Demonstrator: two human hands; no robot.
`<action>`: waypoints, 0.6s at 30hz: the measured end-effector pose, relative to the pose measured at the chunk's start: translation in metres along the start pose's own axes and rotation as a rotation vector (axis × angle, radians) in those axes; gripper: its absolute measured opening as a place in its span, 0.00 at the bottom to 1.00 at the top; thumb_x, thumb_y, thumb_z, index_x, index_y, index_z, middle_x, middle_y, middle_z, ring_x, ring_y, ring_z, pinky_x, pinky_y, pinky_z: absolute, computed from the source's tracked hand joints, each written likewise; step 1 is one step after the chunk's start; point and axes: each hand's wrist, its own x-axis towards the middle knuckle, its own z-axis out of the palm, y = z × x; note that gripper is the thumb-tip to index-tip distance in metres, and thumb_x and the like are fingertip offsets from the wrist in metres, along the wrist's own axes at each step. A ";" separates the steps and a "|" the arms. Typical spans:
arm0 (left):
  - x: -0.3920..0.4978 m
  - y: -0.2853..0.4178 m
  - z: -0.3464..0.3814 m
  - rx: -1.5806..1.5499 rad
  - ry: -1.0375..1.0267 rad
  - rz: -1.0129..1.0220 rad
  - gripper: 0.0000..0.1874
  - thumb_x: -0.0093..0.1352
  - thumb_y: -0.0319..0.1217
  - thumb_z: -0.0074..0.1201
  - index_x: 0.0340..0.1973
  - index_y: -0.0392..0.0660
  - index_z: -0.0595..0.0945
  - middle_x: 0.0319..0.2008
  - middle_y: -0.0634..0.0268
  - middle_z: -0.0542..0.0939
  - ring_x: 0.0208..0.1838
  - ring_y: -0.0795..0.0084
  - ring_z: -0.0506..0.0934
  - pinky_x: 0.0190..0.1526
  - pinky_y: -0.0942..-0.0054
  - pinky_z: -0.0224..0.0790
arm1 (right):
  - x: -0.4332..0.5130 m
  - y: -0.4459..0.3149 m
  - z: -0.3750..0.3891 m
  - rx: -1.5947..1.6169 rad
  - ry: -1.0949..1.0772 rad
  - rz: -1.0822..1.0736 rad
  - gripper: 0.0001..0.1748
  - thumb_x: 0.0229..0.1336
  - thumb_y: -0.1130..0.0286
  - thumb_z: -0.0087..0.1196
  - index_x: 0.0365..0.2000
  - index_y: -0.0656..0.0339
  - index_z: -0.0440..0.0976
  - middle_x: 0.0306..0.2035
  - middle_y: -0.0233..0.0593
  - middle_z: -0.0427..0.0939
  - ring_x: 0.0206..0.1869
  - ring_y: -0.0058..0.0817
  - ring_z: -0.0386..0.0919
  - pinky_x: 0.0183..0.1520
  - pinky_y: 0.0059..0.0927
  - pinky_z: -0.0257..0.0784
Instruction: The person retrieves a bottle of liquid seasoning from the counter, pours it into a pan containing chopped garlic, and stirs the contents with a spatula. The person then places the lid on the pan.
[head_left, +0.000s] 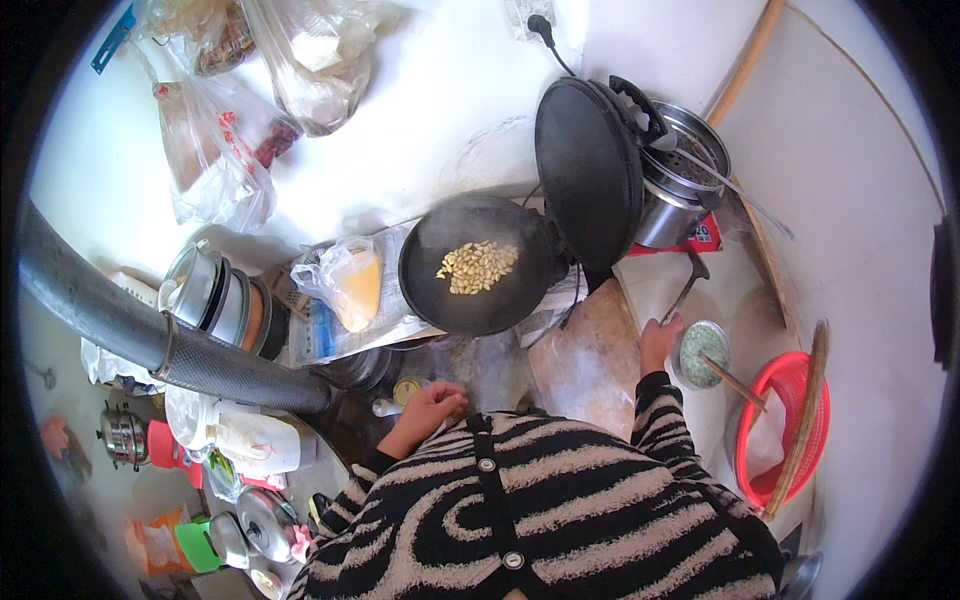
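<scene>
My right hand (661, 341) grips the handle of a dark metal ladle (699, 267), whose head points away from me. Close beside that hand is a bowl of green mixture (703, 352) with a wooden stick standing in it. My left hand (433, 411) is held near my waist, fingers curled, with nothing visible in them. Before me an electric baking pan (427, 300) stands with its lid (585, 172) raised. A heap of pale yellow, bean-like pieces (480, 268) lies in the middle of the pan, and steam or smoke hangs over it.
A plastic bag with something yellow (358, 289) sits left of the pan. A thick metal stovepipe (240, 375) crosses the left side. Stacked steel pots (679, 202) stand behind the lid. At right, a brush-like bundle (799, 427) leans across a red basket (817, 397).
</scene>
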 end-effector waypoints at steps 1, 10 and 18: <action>0.003 0.000 -0.001 0.046 -0.013 0.019 0.11 0.67 0.28 0.48 0.42 0.34 0.75 0.36 0.61 0.78 0.38 0.76 0.76 0.42 0.78 0.70 | -0.003 -0.004 -0.004 -0.011 -0.006 -0.010 0.35 0.42 0.76 0.48 0.53 0.76 0.52 0.53 0.67 0.59 0.55 0.54 0.62 0.59 0.40 0.56; 0.015 -0.007 -0.027 0.056 -0.059 0.041 0.10 0.67 0.28 0.49 0.41 0.34 0.75 0.34 0.64 0.78 0.36 0.77 0.75 0.41 0.79 0.69 | -0.067 -0.029 -0.038 0.354 0.035 -0.211 0.30 0.52 0.78 0.46 0.56 0.71 0.51 0.49 0.48 0.64 0.44 0.32 0.68 0.48 0.30 0.65; 0.025 -0.017 -0.047 0.021 -0.072 0.065 0.11 0.65 0.30 0.50 0.39 0.35 0.77 0.30 0.65 0.79 0.31 0.79 0.75 0.36 0.80 0.68 | -0.164 -0.095 -0.096 0.860 -0.222 -0.024 0.30 0.56 0.79 0.40 0.59 0.60 0.47 0.26 0.30 0.64 0.16 0.12 0.56 0.16 0.16 0.54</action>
